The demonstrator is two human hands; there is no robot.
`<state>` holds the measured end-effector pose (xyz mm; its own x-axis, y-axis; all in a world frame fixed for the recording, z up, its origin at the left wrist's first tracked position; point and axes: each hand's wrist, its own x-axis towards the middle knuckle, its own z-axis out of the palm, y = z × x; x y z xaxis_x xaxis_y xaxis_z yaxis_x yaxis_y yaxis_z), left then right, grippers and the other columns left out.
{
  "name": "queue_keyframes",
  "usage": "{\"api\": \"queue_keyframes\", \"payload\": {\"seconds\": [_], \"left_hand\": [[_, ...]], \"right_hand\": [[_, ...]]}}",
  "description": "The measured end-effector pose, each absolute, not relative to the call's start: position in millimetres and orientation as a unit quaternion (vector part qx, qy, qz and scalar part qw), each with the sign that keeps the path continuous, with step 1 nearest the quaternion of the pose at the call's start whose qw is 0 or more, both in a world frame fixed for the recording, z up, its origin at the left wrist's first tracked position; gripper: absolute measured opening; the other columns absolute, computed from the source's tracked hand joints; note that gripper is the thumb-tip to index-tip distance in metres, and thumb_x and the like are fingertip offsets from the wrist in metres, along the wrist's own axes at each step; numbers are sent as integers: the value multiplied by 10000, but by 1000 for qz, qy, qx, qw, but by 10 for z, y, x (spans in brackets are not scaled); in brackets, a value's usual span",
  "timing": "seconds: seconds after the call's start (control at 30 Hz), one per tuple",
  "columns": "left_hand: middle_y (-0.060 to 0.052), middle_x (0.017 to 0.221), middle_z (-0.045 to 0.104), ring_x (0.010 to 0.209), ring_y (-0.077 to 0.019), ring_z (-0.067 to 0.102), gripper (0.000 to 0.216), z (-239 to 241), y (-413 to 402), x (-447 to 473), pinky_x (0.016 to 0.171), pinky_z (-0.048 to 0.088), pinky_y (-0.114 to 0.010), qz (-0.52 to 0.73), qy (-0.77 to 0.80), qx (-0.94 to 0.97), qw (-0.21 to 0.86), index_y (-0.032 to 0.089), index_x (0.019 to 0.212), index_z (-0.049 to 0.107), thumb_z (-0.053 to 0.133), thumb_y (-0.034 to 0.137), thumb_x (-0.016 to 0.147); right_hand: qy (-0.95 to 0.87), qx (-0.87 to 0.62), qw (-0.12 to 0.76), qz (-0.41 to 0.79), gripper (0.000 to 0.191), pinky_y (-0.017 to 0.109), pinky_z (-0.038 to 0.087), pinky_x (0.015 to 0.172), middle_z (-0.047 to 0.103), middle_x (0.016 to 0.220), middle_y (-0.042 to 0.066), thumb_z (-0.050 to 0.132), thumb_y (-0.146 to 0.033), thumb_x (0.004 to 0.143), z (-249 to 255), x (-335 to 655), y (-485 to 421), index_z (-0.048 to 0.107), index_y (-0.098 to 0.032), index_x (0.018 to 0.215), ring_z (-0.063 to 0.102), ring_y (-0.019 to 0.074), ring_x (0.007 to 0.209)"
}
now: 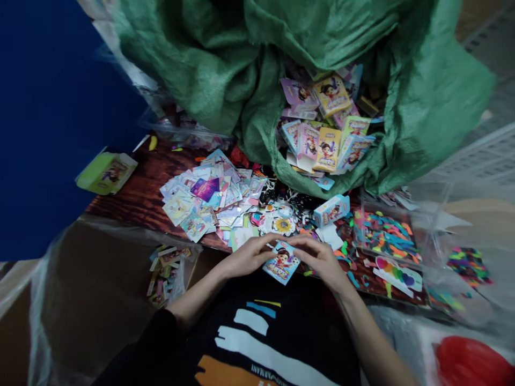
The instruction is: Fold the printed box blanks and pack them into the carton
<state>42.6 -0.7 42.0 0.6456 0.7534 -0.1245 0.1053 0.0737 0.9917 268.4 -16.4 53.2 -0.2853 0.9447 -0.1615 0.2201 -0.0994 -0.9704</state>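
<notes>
A small light-blue card box [281,261] with a cartoon figure is held close to my body, at the table's front edge. My left hand [250,256] grips its left side, and my right hand [317,256] has its fingers along the upper right edge. The fingertips of both hands meet near the box's top end. Just beyond my right hand lies another blue box [332,210] on its side, beside some white paper [330,235]. A heap of printed cards [213,195] spreads over the table beyond my left hand.
A large green sack [434,107] gapes at the back, full of colourful small boxes [329,149]. A green box [108,172] sits at the table's left end. To the right stands a clear tray [386,236] of bright pieces. An open carton [104,289] with small boxes is below left.
</notes>
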Motion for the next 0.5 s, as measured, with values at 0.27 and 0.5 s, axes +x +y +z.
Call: {"api": "queue_keyframes", "payload": {"seconds": [0.27, 0.5], "left_hand": [[-75, 1176, 688, 1080, -218, 616, 365, 442, -52, 128, 950, 449, -313, 198, 334, 685, 616, 204, 1274, 615, 541, 191, 917], [-58, 1093, 680, 941, -197, 630, 511, 404, -10, -725, 780, 488, -269, 433, 521, 486, 552, 244, 1353, 576, 647, 366, 862]], "right_hand": [[-556, -521, 272, 588, 402, 370, 546, 835, 729, 1040, 93, 694, -569, 795, 235, 2512, -344, 754, -237, 1014, 668, 264, 967], [-459, -555, 307, 622, 507, 322, 556, 762, 726, 1113, 111, 697, -574, 800, 274, 2386, -381, 688, -233, 1175, 689, 214, 871]]}}
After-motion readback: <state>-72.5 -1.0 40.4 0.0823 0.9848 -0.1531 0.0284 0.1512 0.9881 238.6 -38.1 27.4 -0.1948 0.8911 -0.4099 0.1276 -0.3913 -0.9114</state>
